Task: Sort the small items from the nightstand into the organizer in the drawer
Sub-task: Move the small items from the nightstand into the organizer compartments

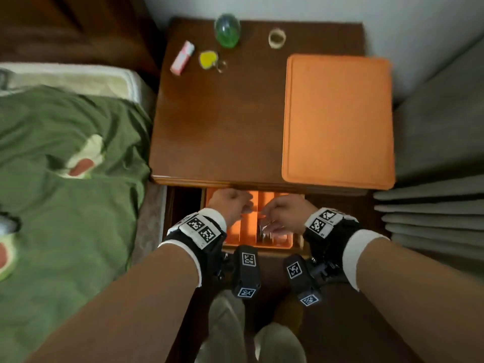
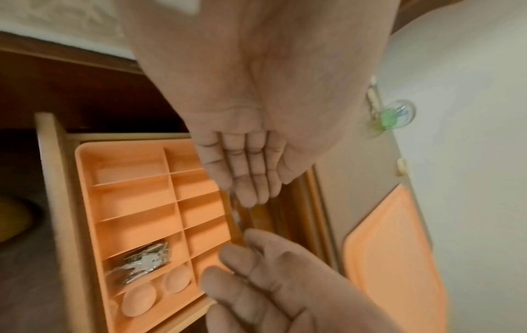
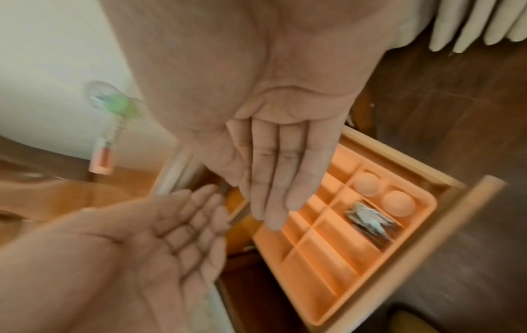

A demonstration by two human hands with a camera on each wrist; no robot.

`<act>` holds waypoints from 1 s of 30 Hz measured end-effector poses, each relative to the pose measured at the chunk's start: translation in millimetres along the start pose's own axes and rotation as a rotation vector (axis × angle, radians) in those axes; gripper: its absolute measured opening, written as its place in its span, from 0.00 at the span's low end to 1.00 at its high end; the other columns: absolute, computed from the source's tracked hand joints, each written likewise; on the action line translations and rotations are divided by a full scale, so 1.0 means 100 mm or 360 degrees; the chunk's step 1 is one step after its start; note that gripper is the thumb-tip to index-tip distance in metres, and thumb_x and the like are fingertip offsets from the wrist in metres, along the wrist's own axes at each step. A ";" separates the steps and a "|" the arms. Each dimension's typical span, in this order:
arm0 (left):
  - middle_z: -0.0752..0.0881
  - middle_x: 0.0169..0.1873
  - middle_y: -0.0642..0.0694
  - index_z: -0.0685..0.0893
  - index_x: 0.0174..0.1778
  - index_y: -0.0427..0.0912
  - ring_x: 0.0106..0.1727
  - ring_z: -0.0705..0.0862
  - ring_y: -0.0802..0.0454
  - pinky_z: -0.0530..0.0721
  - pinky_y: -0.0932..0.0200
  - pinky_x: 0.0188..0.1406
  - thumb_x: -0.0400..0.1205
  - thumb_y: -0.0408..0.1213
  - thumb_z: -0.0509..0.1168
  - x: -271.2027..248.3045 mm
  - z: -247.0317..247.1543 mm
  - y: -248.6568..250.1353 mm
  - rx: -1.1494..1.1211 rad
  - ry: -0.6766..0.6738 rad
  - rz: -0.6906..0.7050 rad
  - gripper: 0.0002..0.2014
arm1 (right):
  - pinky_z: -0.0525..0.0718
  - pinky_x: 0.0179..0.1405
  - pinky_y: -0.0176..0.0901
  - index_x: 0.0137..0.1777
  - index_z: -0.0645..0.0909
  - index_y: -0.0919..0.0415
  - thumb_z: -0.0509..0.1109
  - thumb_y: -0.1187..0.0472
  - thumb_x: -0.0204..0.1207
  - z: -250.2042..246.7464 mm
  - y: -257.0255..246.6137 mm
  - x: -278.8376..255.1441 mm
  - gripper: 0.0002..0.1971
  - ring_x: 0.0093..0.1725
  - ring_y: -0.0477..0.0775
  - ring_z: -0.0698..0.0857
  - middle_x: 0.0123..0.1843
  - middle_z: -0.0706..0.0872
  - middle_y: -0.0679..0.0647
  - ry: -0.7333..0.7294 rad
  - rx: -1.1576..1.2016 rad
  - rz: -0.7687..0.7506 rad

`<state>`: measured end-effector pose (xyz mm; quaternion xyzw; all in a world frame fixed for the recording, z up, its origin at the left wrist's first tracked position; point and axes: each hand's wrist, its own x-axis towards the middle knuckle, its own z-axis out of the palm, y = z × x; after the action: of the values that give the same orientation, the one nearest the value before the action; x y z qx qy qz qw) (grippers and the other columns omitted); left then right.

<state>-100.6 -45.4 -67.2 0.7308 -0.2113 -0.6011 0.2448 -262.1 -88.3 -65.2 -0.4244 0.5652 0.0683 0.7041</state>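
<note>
**A:** How far along is the sorting?

**B:** Early, by the look of it. Nearest the person, the drawer [image 1: 298, 248] stands pulled out with the orange organizer [image 2: 85, 202] seated in it. One compartment near the drawer's front holds a bunch of keys [image 2: 144, 262]; that seems to be the only item sorted so far.

**A:** And the other compartments?

**B:** Those that show are bare. The end section beside the keys has two round raised bumps [image 2: 139, 297], which look moulded into the tray rather than placed there.

**A:** What are the hands doing?

**B:** Both hover over the organizer, holding nothing. The left hand [image 2: 245, 175] has its fingers straight and together, and the right hand [image 3: 273, 175] is likewise flat and relaxed, above the middle compartments.

**A:** What is left?

**B:** Farther off, on the nightstand [image 1: 222, 121], four small items wait near the back edge: a pink tube [image 1: 182, 57], a yellow heart keychain [image 1: 208, 59], a green globe-shaped trinket [image 1: 227, 30] and a roll of tape [image 1: 277, 38]. An orange lid [image 1: 337, 121] lies flat on the right side of the top.
</note>
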 end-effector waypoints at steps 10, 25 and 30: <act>0.89 0.40 0.48 0.83 0.41 0.50 0.37 0.89 0.54 0.87 0.57 0.39 0.84 0.33 0.66 0.13 -0.63 1.24 0.0035 0.0301 0.0295 0.08 | 0.88 0.37 0.36 0.55 0.86 0.65 0.64 0.69 0.83 -0.36 -1.50 -0.32 0.09 0.38 0.51 0.91 0.48 0.91 0.61 0.0340 -0.0140 -0.0485; 0.79 0.63 0.44 0.76 0.66 0.53 0.67 0.78 0.41 0.81 0.41 0.63 0.77 0.41 0.73 1.63 -1.55 2.11 0.0945 0.0929 0.0540 0.22 | 0.77 0.70 0.53 0.80 0.69 0.47 0.77 0.56 0.68 -0.59 -3.04 1.25 0.38 0.69 0.66 0.76 0.72 0.70 0.61 0.1107 -0.1088 -0.0800; 0.84 0.56 0.42 0.80 0.58 0.44 0.59 0.83 0.39 0.82 0.43 0.60 0.76 0.39 0.74 1.79 -1.56 2.07 0.0839 0.0916 0.0665 0.17 | 0.82 0.62 0.56 0.78 0.68 0.45 0.76 0.56 0.73 -0.54 -3.21 1.48 0.34 0.68 0.69 0.77 0.73 0.73 0.59 0.1153 -0.1317 -0.0681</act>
<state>83.7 -300.6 -55.0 0.8475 -0.4239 -0.2361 0.2152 -64.9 -383.2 -24.6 -0.7647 0.5979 -0.0096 0.2401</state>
